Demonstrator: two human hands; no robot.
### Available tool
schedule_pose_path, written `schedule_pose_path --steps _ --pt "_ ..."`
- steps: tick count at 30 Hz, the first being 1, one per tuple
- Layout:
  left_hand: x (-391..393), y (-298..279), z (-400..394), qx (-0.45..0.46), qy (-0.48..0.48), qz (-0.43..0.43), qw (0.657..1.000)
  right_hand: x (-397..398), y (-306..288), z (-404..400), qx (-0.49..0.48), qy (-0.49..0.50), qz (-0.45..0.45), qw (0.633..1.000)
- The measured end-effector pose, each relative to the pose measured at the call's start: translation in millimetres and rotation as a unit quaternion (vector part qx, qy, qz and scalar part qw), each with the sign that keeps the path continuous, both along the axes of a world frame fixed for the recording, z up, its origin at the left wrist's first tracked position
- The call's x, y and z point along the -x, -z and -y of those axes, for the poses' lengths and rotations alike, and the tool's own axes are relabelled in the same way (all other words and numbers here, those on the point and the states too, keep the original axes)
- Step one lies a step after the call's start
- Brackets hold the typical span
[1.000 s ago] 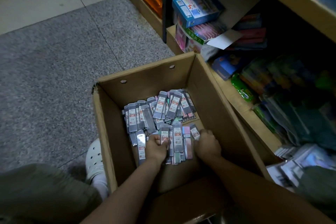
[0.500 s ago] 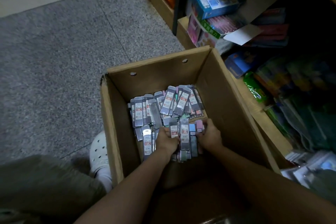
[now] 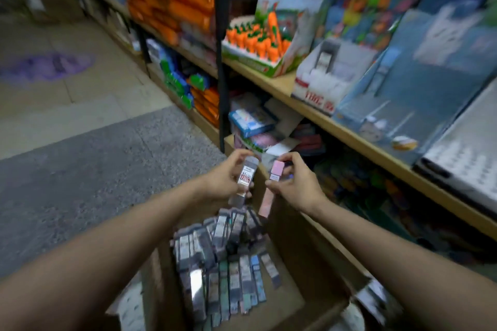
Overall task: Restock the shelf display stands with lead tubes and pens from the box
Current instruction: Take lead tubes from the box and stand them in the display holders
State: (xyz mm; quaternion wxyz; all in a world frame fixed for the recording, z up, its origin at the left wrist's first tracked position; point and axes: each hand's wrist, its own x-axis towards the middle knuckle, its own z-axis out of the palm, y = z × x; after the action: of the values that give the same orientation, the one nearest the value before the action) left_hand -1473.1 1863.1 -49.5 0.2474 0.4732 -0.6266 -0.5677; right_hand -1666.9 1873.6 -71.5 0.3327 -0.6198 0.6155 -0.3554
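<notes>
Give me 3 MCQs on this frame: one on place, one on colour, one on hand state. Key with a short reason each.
1. Where does the carrot-themed display stand?
A. on the floor
B. on the wooden shelf
C. inside the cardboard box

2. What colour is the tube in the right hand?
A. pink
B. green
C. black

3. What is the left hand doing?
A. hanging idle
B. pressing flat on the floor
C. holding a grey lead tube

Key: 1 B, it sits on the shelf. 2 A, the pink tube shows between the fingers. 3 C, fingers curl round the grey lead tube above the cardboard box.
</notes>
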Motion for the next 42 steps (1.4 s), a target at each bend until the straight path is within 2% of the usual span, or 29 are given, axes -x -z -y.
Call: schedule_pose_path --steps 5,12,15,18,21,27,34,39,42 --pt "23.2 -47.0 7.3 0.046 0.033 -0.047 0.997 16.6 -78.6 -20.4 0.065 0.034 0.042 0.996" --pt "86.2 -94.3 20.0 0.07 0.075 -0.133 0.986 78.0 -170.9 -32.8 0.193 0.095 -0.09 0.972" --pt "109.9 -107.6 25.5 0.05 0.088 -0.177 0.979 114.6 -205.4 -31.8 0.206 0.136 -0.113 0.962" --pt "129.3 -110.4 32.5 0.038 0.058 -0.208 0.976 147.2 -226.5 -30.1 0.222 0.185 -0.159 0.944" --pt "141.0 -104.5 42.6 0.049 0.043 -0.22 0.973 169.6 -235.4 -24.3 0.227 0.212 -0.197 0.93" --pt "148.2 -93.6 59.0 0.091 0.005 -0.214 0.973 179.6 -234.0 4.3 0.209 0.242 -0.217 0.922" --pt "147.2 -81.9 66.0 0.069 0.0 -0.163 0.984 171.7 -211.8 42.2 0.217 0.238 -0.326 0.889" --pt "147.5 -79.8 65.5 0.077 -0.012 -0.16 0.984 169.0 -202.8 52.9 0.208 0.252 -0.324 0.888" --pt "147.6 -79.6 67.0 0.077 -0.019 -0.157 0.984 166.0 -196.2 55.8 0.196 0.245 -0.296 0.902"
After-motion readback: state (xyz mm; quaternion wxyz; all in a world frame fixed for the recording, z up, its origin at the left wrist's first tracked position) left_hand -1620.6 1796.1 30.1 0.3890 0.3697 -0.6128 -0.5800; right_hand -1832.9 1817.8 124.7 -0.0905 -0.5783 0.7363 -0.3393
